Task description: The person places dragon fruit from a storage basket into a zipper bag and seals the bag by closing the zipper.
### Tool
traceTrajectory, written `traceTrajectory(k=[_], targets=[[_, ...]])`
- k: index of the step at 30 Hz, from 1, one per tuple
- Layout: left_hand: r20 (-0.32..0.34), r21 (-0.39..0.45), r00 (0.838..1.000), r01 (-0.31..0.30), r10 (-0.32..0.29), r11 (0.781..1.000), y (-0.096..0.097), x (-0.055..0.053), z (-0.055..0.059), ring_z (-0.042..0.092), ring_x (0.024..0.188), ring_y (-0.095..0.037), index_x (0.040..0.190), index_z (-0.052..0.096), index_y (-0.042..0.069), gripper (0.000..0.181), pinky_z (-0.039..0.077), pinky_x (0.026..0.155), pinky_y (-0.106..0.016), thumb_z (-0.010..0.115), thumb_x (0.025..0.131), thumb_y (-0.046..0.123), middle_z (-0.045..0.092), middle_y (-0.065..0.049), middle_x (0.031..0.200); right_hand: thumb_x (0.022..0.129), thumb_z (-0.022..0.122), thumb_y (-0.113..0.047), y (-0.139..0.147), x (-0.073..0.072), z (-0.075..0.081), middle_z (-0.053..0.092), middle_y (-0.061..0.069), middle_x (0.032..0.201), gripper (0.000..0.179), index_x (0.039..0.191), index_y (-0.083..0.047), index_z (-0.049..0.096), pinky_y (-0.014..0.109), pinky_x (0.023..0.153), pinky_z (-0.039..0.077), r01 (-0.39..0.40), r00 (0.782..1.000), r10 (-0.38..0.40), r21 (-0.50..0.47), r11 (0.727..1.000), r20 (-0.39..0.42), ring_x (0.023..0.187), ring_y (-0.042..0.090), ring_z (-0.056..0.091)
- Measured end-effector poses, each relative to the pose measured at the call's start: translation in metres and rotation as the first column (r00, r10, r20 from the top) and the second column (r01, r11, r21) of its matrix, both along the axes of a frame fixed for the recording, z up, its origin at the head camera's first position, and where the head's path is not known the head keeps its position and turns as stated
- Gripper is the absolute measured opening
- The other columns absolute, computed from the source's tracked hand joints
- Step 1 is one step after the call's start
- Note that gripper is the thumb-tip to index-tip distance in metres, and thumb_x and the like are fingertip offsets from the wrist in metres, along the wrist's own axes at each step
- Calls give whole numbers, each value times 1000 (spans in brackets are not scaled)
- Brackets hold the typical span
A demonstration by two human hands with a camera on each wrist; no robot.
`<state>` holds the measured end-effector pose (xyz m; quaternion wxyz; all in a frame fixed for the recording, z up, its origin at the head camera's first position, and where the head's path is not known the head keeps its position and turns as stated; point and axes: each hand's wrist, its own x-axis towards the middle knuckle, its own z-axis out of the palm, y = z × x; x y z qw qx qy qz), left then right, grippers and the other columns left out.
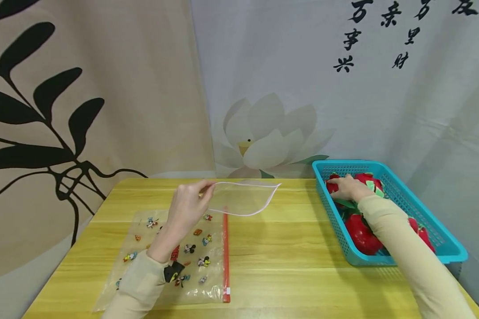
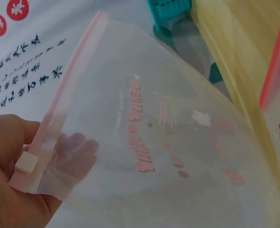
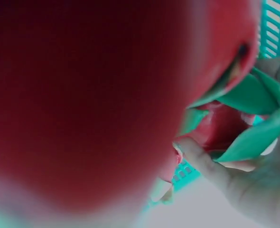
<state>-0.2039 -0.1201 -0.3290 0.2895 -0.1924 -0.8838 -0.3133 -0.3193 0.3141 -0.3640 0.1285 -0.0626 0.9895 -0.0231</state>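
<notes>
— Basket (image 1: pixel 363 260) is taken as the landmark. Where are the hands?

— The right hand (image 1: pixel 348 187) is inside it, toward its far left corner, among red fruits (image 1: pixel 361 235). The left hand (image 1: pixel 185 215) is left of the basket, holding a small clear bag (image 1: pixel 243 199) above the table (image 1: pixel 271 266).

— Why that hold on the small bag?

— In my judgement, gripping one corner by the white slider (image 2: pixel 26 162) lets the two lips of the zip strip (image 2: pixel 71 80) stand parted, as the head view shows, with the mouth reaching toward the basket.

— And the large printed bag (image 1: pixel 207 257)?

— Flat on the table, farther left of the basket, red zip edge (image 1: pixel 225 252) on the basket side. Presumably it lies there so that neither hand needs to hold it.

— Condition of the fingers?

— Left: thumb and fingers clamped on the small bag's corner. Right: thumb (image 3: pixel 204 159) and fingers apart, on either side of a leafy red fruit (image 3: pixel 220 123) in the basket. Whether they grip it firmly, I cannot tell.
</notes>
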Motion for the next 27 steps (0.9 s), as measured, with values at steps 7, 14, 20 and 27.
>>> traceTrajectory(k=[7,14,20,27], targets=[[15,-1,1000,10,-10,1000,1,0,-1,24,33,3,97,72,-2,15,22,33,-14,63,89,6,74,-18,88,87,56,-26,-4,0,-4,20,45,140,67,145,-5,29,65,83,47,51,998,-52,17,999,33,114,64,39],[11,-6,1000,13,-13,1000,2,1,-2,23,33,3,97,72,-1,15,22,33,-14,63,89,7,74,-18,88,84,61,-23,-4,-1,-7,22,44,138,70,145,-8,31,62,77,49,62,997,-62,13,998,43,109,62,40],[13,-4,1000,17,-17,1000,2,1,-2,23,33,3,97,72,-1,14,23,34,-15,63,89,7,74,-18,88,76,71,-26,-4,2,-6,24,41,138,76,141,-7,36,66,80,46,59,998,-59,9,998,23,117,65,32],[13,-7,1000,12,-12,1000,3,2,-2,23,33,3,97,72,-2,15,22,33,-14,63,89,7,74,-19,89,77,73,-35,-1,4,-4,33,40,135,78,140,-3,40,65,81,48,-1,999,1,7,1000,-41,114,63,37]])
